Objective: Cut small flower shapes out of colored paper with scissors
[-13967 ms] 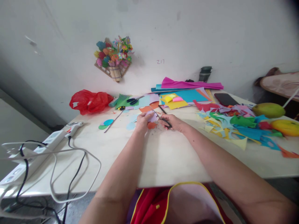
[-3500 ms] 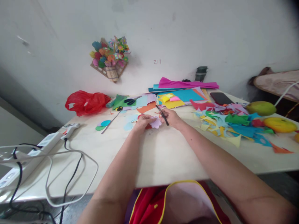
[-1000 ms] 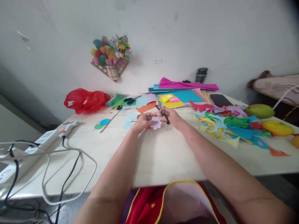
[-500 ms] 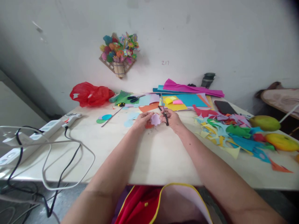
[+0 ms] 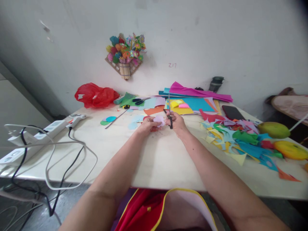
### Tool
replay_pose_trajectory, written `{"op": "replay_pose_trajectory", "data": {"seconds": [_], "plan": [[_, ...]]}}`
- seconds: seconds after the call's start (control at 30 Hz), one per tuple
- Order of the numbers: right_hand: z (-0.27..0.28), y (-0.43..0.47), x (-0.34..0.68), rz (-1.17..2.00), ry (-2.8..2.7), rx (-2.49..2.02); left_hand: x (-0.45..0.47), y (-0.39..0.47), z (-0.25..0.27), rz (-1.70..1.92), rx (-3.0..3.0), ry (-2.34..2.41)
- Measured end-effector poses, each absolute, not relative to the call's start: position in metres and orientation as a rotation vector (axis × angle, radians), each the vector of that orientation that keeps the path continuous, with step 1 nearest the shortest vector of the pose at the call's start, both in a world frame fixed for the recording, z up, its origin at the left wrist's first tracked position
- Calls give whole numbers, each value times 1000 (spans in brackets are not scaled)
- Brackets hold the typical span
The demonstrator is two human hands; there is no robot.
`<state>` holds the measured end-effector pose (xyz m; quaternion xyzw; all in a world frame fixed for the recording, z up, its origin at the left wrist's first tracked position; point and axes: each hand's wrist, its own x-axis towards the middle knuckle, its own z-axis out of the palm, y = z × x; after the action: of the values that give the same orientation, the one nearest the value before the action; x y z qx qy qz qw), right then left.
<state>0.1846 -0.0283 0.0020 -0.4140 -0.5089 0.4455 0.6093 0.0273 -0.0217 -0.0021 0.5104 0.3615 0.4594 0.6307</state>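
Note:
Between thumb and fingers, my left hand [image 5: 146, 125] pinches a lilac paper flower [image 5: 159, 120] with a scalloped edge. My right hand [image 5: 178, 124] is closed around black-handled scissors [image 5: 169, 109], whose blades point away toward the wall. The scissors are just right of the flower; whether they touch it I cannot tell. Under and beside my left hand lie pale blue paper circles [image 5: 133, 123] and some orange-red paper. Farther left are a blue paper circle [image 5: 111, 118] and a green one [image 5: 104, 123].
Colourful paper scraps [image 5: 231, 138] cover the right side, beside two mangoes [image 5: 274, 129] and a phone [image 5: 232, 112]. Coloured sheets [image 5: 192, 106] lie behind my hands. Second scissors [image 5: 139, 101], a red plastic bag [image 5: 95, 95], and power strips [image 5: 43, 136] with loose cables are to the left.
The lilac flower has turned in my left fingers, and my thumb now lies over part of it. My right hand still holds the scissors. The view has shifted slightly.

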Motion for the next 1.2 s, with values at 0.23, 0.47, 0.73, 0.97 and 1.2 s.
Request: {"op": "replay_pose_trajectory", "data": {"seconds": [0.23,0.47,0.73,0.97,1.2], "plan": [[10,-36,185,1113,-1225,-969,22,-17,-2,1054,1251,799],[12,-40,187,1181,-1284,-935,15,-17,-1,958,1369,816],[14,-41,193,1184,-1309,-925,15,-22,3,945,1340,725],[15,-47,198,1265,-1559,-997,17,-21,3,1150,1230,677],[9,-44,195,1278,-1681,-998,22,-17,1,1282,1106,751]]}}
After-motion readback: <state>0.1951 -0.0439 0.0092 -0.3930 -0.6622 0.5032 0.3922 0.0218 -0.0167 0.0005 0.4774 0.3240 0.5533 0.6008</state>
